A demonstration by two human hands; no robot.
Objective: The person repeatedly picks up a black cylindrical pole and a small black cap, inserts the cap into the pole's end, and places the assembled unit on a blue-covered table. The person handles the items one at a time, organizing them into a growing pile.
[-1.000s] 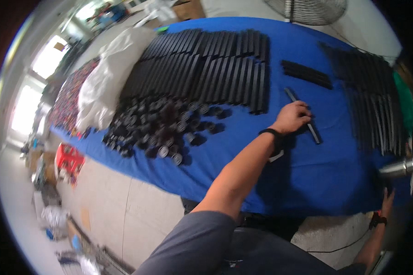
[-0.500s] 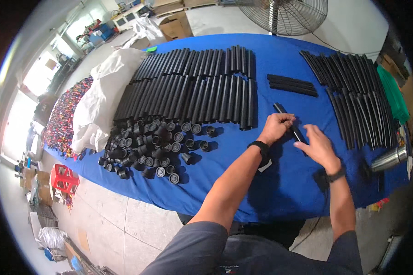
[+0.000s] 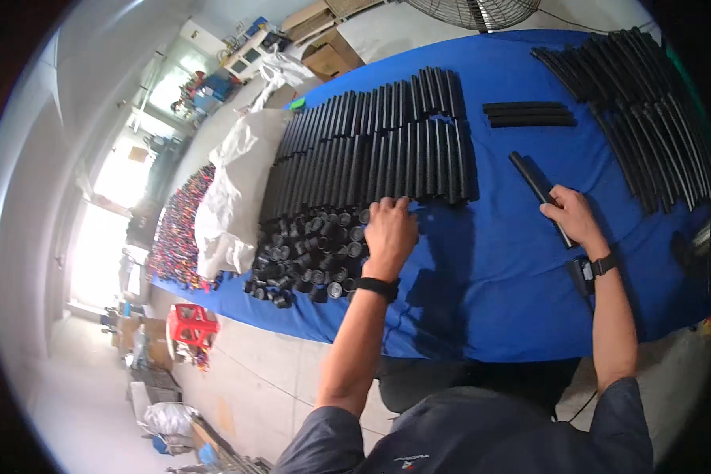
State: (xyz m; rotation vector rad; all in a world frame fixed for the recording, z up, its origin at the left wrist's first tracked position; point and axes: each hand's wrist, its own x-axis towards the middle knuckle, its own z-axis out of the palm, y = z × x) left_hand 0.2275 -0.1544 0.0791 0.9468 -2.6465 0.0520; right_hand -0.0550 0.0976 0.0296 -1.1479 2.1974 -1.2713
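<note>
My left hand [image 3: 391,237] is over the right edge of a heap of black plastic end caps [image 3: 312,253], just below the rows of black tubes [image 3: 371,166]. Its fingers curl downward, and whatever lies under them is hidden. On the right, my right hand [image 3: 578,220] grips a single black tube [image 3: 533,178] around its lower part. That tube slants from upper left to lower right above the blue cloth [image 3: 498,292]. A small black device with a cable [image 3: 581,275] is beside my right wrist.
Three short black strips [image 3: 529,115] lie at the back, with longer black strips [image 3: 648,126] stacked at the far right. A white sack [image 3: 233,197] and many small colourful pieces [image 3: 182,229] cover the left end. Behind the table stands a fan [image 3: 482,12].
My left hand has left the tube and moved left to the heap of caps. My right hand, apart from the tube's side before, now grips it. The view has shifted.
</note>
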